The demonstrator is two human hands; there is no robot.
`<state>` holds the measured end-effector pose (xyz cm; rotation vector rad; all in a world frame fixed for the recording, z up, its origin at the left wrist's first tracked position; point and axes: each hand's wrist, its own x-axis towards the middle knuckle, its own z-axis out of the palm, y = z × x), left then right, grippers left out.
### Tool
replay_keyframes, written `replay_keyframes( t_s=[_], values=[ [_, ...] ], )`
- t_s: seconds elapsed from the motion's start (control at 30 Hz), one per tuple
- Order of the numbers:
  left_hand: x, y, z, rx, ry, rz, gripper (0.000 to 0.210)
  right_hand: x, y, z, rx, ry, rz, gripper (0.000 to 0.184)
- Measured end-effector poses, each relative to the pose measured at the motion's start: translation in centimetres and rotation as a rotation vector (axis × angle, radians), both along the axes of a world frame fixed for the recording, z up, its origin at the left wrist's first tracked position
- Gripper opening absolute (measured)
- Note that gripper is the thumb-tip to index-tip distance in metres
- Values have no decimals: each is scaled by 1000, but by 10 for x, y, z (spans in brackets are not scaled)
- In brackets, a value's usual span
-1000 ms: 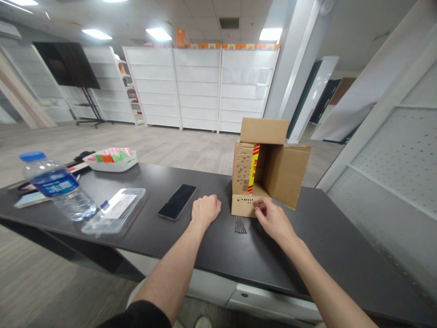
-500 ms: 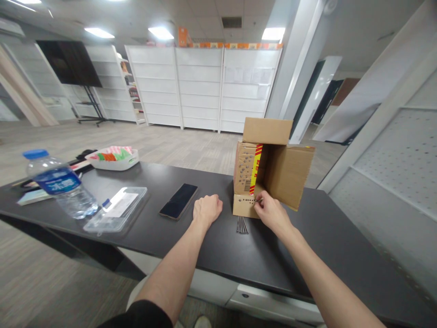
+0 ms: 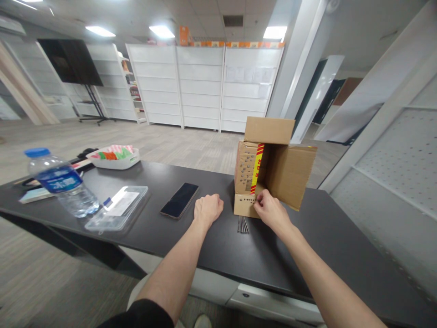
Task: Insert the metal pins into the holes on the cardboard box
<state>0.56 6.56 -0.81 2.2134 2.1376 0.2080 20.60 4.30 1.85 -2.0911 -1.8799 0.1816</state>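
My right hand is pinched at the front lower flap of an upright cardboard box, by the right end of a row of small dark holes. What its fingertips hold, if anything, is too small to make out. My left hand rests on the table as a loose fist, left of the box and apart from it. Several long metal nails lie side by side on the table just below the box's flap. Grey round dots, perhaps nail heads, are scattered over the box's left side.
On the dark table a phone lies left of my left hand. Farther left are a clear plastic case, a water bottle with a blue cap, and a white basket holding colourful packets. A perforated panel stands on the right.
My right hand's fingertips have shifted slightly at the flap, and the small dark bit seen at them before no longer shows clearly. My left hand stays put.
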Motion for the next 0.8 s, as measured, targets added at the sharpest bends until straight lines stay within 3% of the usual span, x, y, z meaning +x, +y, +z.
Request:
replay_keyframes(
  t_s=[0.8],
  values=[
    [0, 1, -1, 3, 5, 9, 39, 0, 0, 4, 22, -42, -19, 12]
  ],
)
